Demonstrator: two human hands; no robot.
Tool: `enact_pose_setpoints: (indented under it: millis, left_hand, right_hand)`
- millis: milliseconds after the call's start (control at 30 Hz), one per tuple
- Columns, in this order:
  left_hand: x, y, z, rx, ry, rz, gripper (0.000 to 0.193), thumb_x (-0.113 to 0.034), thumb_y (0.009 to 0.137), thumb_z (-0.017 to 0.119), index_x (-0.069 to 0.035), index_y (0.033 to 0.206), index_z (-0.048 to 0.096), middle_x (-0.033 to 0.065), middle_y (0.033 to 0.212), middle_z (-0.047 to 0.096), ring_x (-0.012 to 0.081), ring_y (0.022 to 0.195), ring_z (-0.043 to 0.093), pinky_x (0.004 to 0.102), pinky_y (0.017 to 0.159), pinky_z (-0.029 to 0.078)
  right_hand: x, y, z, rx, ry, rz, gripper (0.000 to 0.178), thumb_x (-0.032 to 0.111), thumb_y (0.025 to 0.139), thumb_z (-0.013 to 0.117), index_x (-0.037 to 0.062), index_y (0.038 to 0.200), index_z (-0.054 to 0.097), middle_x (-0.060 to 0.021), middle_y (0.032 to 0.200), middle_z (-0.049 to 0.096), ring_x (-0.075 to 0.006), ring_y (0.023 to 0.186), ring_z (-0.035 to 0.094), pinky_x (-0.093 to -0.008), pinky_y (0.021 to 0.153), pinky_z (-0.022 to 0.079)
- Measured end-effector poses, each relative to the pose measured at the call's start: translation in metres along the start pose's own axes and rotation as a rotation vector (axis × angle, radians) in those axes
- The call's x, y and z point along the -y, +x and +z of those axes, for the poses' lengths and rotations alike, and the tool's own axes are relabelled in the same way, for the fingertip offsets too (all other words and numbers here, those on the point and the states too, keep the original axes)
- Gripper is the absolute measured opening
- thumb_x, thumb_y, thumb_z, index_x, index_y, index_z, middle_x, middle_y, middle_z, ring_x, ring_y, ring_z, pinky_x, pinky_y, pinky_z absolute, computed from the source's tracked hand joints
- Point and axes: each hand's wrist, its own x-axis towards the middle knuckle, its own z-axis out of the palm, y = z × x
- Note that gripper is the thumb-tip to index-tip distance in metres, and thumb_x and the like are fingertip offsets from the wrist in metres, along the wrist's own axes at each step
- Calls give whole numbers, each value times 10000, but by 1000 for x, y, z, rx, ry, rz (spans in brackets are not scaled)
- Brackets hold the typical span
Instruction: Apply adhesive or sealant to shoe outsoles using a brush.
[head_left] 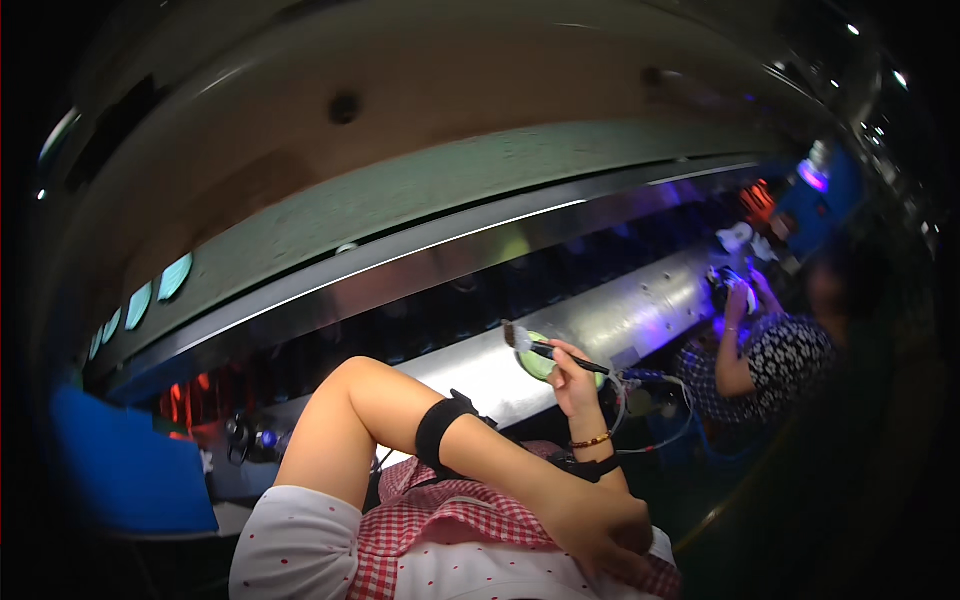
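Note:
A black-handled brush [570, 359] is pinched in my right hand [574, 386]. Its pale-and-dark bristles point left, over a round, light green dish [533, 372] on the metal ledge. My left arm crosses in front of my body, and my left hand [600, 530] lies in shadow at my right elbow, fingers curled round the arm. A black strap [436, 432] circles my left forearm. On my right wrist are a beaded bracelet [592, 441] and a dark band.
Ahead runs a long conveyor machine with a metal ledge [480, 378] and a dark row of holders [460, 300]. Thin hoses [672, 440] hang right of my hand. Farther right, a co-worker [775, 355] handles something under violet light. Red glowing heaters [190, 402] are at the left.

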Motion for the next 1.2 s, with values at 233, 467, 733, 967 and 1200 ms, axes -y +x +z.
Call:
enact_pose_setpoints:
  millis: [233,467,733,967,1200]
  left_hand:
    - [-8,66,49,-35,-155,559,257,-218,767,589,29,697,580,165,648,540,276,569,514,357,500,393]
    - [-28,50,-31,-462,782,686,235,-246,741,540,-33,820,598,113,886,586,247,895,550,401,734,430]
    - [-16,-78,-269,-821,1004,-562,457,-289,775,534,35,1096,495,194,1144,488,323,1054,454,376,904,363]
    - [6,-220,-291,-1161,1045,-1298,436,-295,780,546,23,1075,502,199,1091,507,328,1018,471,370,885,369]
    - [7,-229,-296,-1182,1050,-1453,412,-300,776,557,16,1036,510,196,1067,515,320,1007,475,369,864,375]
  right_hand:
    - [-13,26,6,39,-20,57,181,62,804,562,0,973,575,-26,730,581,-44,456,402,-162,432,333]
    - [6,43,6,96,-65,146,191,75,798,580,-8,970,578,-10,688,572,-40,454,435,-160,421,342]
    - [37,48,-39,-54,1,113,182,47,808,555,7,983,584,-4,713,563,-39,467,431,-149,429,352]
    - [29,62,-69,-54,76,107,203,56,806,563,-9,998,580,-22,715,576,-61,500,453,-164,456,365]
    - [55,53,-85,-209,84,81,233,90,810,577,-19,1016,569,15,633,523,-52,498,442,-172,457,328]
